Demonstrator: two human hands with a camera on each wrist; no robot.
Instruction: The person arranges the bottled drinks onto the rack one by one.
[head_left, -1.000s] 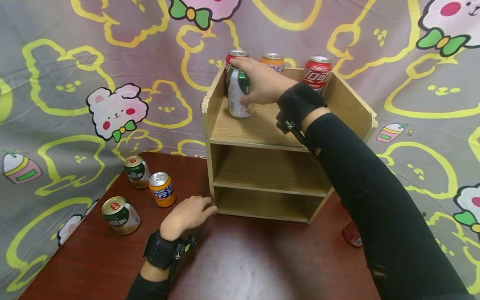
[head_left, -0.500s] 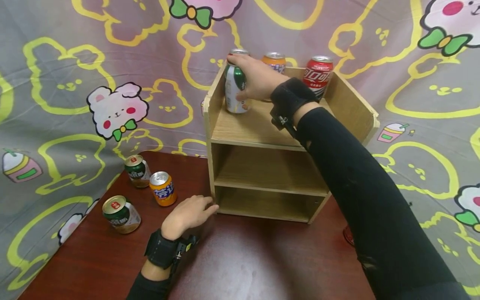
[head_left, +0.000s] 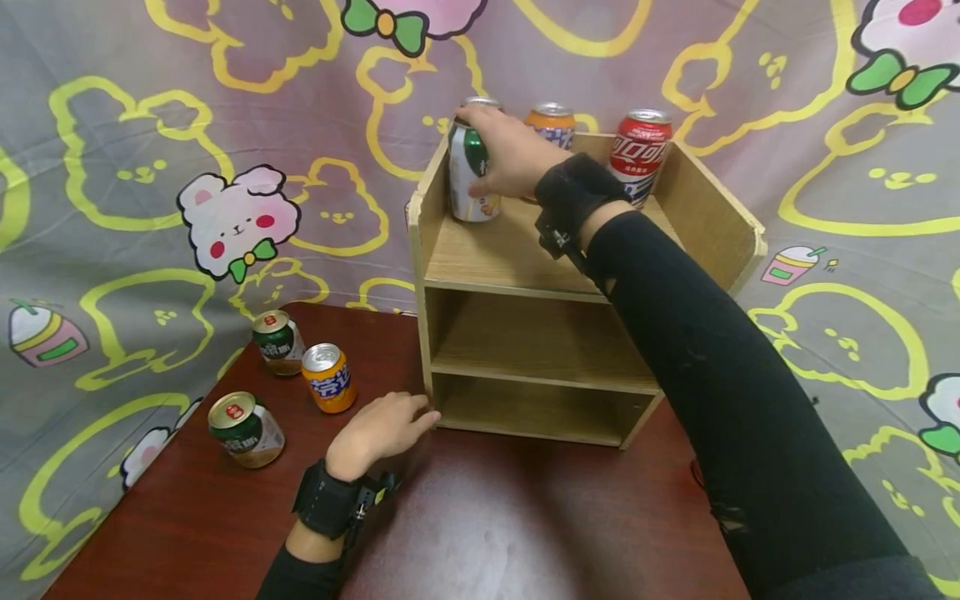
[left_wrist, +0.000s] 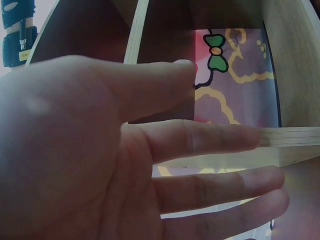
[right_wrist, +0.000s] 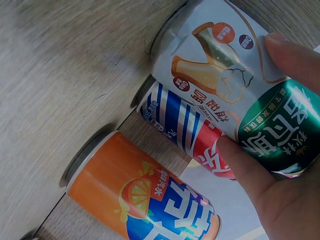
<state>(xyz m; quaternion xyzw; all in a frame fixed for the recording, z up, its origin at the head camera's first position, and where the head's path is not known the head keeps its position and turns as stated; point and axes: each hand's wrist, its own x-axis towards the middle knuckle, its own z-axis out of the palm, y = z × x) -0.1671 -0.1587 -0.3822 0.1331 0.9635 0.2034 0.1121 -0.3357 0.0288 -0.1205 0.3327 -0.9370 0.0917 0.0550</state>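
My right hand (head_left: 517, 154) grips a white and green drink can (head_left: 467, 187) near its top, thumb on one side and fingers on the other. The can stands at the left of the wooden shelf's (head_left: 510, 262) top board, close to the side wall. Just behind it is a red, blue and silver can (right_wrist: 172, 122), mostly hidden by my hand in the head view. An orange soda can (right_wrist: 115, 175) and a red cola can (head_left: 640, 158) stand farther right on that board. My left hand (head_left: 378, 427) holds nothing, fingers extended beside the shelf's lower left edge.
On the dark red table (head_left: 480, 517), left of the shelf, stand an orange can (head_left: 330, 383) and two green and gold cans, one nearer (head_left: 247, 433) and one farther back. A red object (head_left: 698, 473) shows beside my right sleeve. Patterned cloth (head_left: 315, 83) hangs behind the shelf.
My right hand has moved the white and green can slightly back and left on the top board, covering the can behind more. The left hand has stayed in place.
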